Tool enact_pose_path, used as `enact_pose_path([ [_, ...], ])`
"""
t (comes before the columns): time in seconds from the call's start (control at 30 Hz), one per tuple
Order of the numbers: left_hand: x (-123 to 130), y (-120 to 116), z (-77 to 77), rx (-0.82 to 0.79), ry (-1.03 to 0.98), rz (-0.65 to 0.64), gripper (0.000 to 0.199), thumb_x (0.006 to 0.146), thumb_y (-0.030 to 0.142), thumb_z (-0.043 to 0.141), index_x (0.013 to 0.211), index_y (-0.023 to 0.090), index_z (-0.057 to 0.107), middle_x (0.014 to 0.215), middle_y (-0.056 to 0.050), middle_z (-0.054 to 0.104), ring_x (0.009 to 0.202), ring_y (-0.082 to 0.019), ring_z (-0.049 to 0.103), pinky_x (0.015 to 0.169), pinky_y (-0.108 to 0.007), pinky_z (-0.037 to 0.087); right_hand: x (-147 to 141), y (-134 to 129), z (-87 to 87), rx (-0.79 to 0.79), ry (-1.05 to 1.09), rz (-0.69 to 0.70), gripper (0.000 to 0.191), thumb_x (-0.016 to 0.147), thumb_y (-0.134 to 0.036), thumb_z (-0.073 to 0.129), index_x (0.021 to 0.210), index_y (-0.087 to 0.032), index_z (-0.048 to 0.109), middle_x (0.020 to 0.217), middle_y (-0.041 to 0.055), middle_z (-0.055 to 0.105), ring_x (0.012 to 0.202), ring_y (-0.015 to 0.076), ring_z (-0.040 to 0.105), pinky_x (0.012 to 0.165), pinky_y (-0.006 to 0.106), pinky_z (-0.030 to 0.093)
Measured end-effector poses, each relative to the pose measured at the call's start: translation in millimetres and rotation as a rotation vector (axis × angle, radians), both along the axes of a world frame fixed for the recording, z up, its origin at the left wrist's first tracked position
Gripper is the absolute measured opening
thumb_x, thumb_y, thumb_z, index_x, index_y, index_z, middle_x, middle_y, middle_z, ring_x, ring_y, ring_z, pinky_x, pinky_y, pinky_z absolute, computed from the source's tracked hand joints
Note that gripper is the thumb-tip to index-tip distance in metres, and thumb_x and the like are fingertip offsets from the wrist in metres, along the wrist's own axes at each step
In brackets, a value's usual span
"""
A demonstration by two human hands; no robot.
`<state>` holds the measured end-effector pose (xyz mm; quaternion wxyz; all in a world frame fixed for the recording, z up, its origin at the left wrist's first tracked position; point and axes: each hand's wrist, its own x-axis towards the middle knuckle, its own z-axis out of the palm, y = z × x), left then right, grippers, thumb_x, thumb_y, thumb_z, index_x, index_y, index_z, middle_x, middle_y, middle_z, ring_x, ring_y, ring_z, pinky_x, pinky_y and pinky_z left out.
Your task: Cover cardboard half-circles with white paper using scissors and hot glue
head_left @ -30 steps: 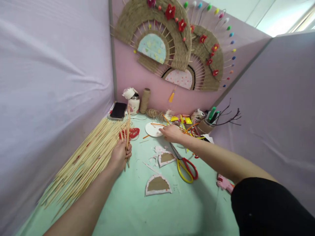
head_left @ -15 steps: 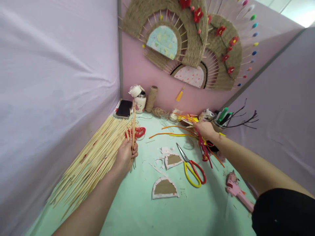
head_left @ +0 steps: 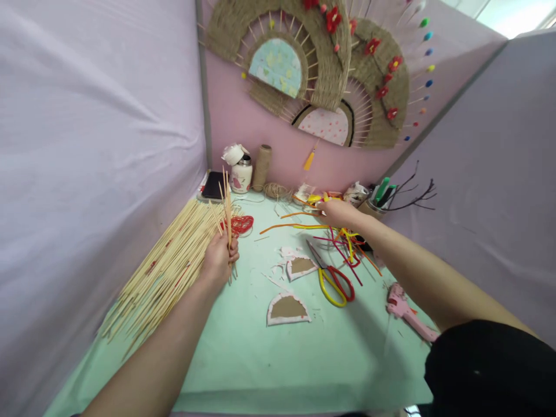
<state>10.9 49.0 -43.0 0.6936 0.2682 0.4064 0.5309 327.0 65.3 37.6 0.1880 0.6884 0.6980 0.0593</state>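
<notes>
My left hand (head_left: 219, 255) is closed round a small bunch of thin bamboo sticks (head_left: 228, 211), their tips pointing up and away. Beside and below it lies a broad spread of bamboo sticks (head_left: 165, 269). Just behind the fist sits a tangle of red cord (head_left: 242, 225). My right hand (head_left: 336, 213) reaches to the back of the table, among orange, yellow and magenta pipe cleaners (head_left: 347, 238). Its fingers are pinched together near something pale; what they hold is hidden.
Scissors (head_left: 332, 281), two half-round cardboard pieces (head_left: 286, 307) and a pink glue gun (head_left: 408, 313) lie in front. At the back stand a phone (head_left: 215, 185), a flask (head_left: 241, 175), a twine spool (head_left: 262, 168) and a pen cup (head_left: 373, 209). Woven fans (head_left: 321, 63) hang on the wall.
My right hand has moved left and back across the pipe cleaners, several of which have shifted or dropped to the table. My left hand still holds its sticks. The whole view has shifted slightly.
</notes>
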Motion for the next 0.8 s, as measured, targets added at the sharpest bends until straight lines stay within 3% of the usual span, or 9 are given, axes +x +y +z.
enact_pose_path([
  [0.13,-0.1,-0.9,1.0,0.013,0.009,-0.005,0.018,0.092,0.019,0.036,0.074,0.019,0.038,0.048,0.006,0.039,0.036,-0.005,0.028,0.035,-0.015,0.017,-25.0,-5.5,-33.5,-0.094,0.005,0.24,0.025,0.082,-0.022,0.05,0.101,-0.019,0.066,0.099,0.0115,0.07,0.094,0.0234,0.064,0.069,0.026,0.04],
  [0.27,-1.1,-0.1,0.8,-0.008,0.013,0.005,0.019,0.093,0.02,0.036,0.073,0.02,0.036,0.047,0.006,0.038,0.035,-0.005,0.027,0.035,-0.014,0.016,-33.3,6.2,-57.2,-0.095,0.018,0.264,0.023,0.084,-0.022,0.049,0.097,-0.017,0.067,0.098,0.0126,0.071,0.092,0.0226,0.064,0.067,0.025,0.039],
  [0.53,-3.8,2.9,1.8,-0.008,-0.024,0.049,0.016,0.088,0.02,0.042,0.074,0.02,0.035,0.048,0.007,0.038,0.035,-0.005,0.027,0.036,-0.015,0.016,-18.7,30.0,-41.4,-0.066,0.101,0.233,0.027,0.085,-0.027,0.05,0.105,-0.018,0.066,0.099,0.0086,0.07,0.085,0.0167,0.062,0.067,0.021,0.037],
  [0.8,-3.8,1.4,3.6,0.0,-0.026,0.043,0.015,0.088,0.019,0.04,0.074,0.021,0.035,0.048,0.007,0.038,0.034,-0.005,0.027,0.035,-0.014,0.016,-31.6,24.6,-61.7,-0.087,0.164,0.18,0.025,0.081,-0.027,0.053,0.098,-0.015,0.066,0.095,0.012,0.069,0.084,0.0195,0.06,0.065,0.024,0.034],
])
